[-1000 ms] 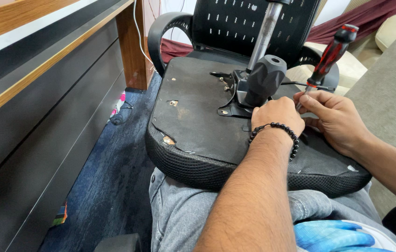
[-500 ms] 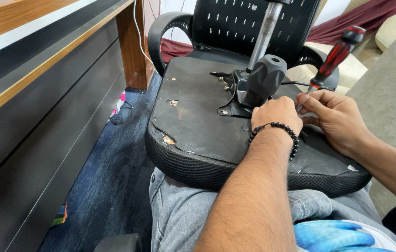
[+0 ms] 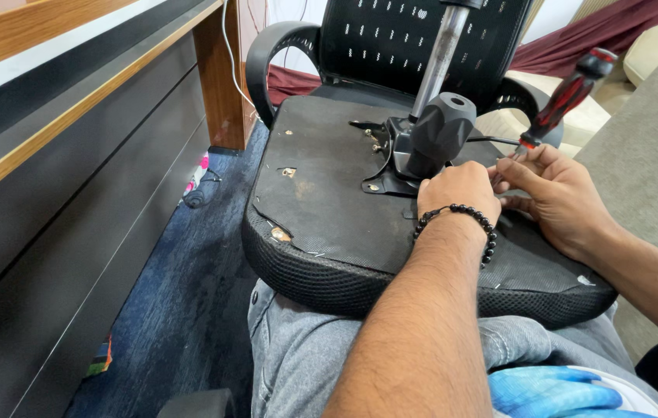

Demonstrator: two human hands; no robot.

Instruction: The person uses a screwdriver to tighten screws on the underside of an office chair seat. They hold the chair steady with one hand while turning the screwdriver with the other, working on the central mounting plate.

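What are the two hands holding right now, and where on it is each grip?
The right hand holds a red-and-black-handled screwdriver low on its metal shaft, near the tip. The left hand rests closed by the black chair mechanism; whether it holds anything cannot be told.

At centre, the upturned black office-chair seat (image 3: 329, 209) shows matte black fabric with pale scuffs and a mesh-textured edge. The screwdriver's handle (image 3: 573, 91), upper right, is red and black. A black beaded bracelet (image 3: 456, 220) circles the wrist. Light grey jeans (image 3: 305, 364) lie at the bottom; dark blue carpet (image 3: 189, 294) at lower left.
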